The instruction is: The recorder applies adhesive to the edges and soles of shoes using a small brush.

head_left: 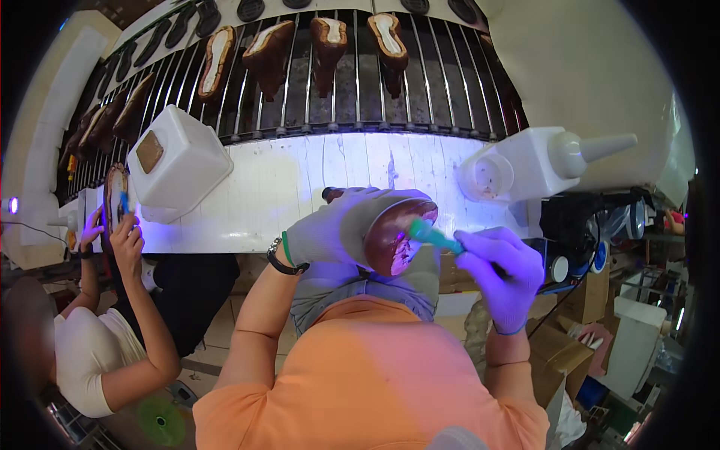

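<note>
My left hand (334, 229), in a grey glove, is closed around a glossy brown shoe upper (386, 244) above the near edge of the white bench. One rounded end of the shoe faces right, and a small dark part shows beyond the glove. In my gloved right hand (502, 270), the fingers pinch a green-handled brush (437, 236). Its head meets the shoe's brown surface, and the bristles are blurred. Violet light falls on the glove and the shoe.
Beyond the white bench (300, 180), a roller conveyor (300, 105) carries several brown shoe uppers with pale undersides. A white box-shaped container (187, 169) stands left; a white nozzle bottle (536, 161) lies right. At far left, a co-worker's hands (126, 238) hold a shoe and blue brush.
</note>
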`<action>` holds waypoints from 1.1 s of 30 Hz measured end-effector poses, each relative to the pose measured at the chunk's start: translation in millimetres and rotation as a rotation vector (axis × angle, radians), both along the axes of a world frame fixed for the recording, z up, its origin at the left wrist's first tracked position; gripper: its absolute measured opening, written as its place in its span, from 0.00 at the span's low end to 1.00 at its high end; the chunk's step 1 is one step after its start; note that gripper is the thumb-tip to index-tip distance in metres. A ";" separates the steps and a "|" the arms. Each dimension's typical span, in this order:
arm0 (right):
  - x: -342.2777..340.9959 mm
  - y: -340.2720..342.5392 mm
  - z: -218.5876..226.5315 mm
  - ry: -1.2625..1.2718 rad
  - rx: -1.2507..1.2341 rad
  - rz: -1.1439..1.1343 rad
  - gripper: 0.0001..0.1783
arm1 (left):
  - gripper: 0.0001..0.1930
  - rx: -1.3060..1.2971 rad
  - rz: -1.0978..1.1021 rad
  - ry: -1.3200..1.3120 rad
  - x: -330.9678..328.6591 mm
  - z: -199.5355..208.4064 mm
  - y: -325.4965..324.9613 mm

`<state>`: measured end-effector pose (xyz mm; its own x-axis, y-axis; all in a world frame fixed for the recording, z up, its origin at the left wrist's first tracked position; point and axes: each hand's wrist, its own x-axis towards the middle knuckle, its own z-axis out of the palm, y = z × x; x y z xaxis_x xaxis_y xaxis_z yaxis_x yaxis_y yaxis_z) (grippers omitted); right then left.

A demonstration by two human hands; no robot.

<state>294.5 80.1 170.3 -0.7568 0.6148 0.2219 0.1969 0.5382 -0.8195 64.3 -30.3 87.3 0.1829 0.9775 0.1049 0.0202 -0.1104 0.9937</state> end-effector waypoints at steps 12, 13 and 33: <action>-19.1 35.7 6.2 0.064 0.154 0.083 0.13 | 0.39 0.022 -0.036 0.094 -19.7 -9.9 15.4; -24.6 40.0 6.3 0.070 0.197 0.112 0.12 | 0.39 0.022 -0.059 0.069 -24.3 -13.3 19.0; 67.5 102.5 -98.4 -0.503 0.370 -0.496 0.13 | 0.38 -0.300 0.592 -0.816 8.4 -136.3 0.7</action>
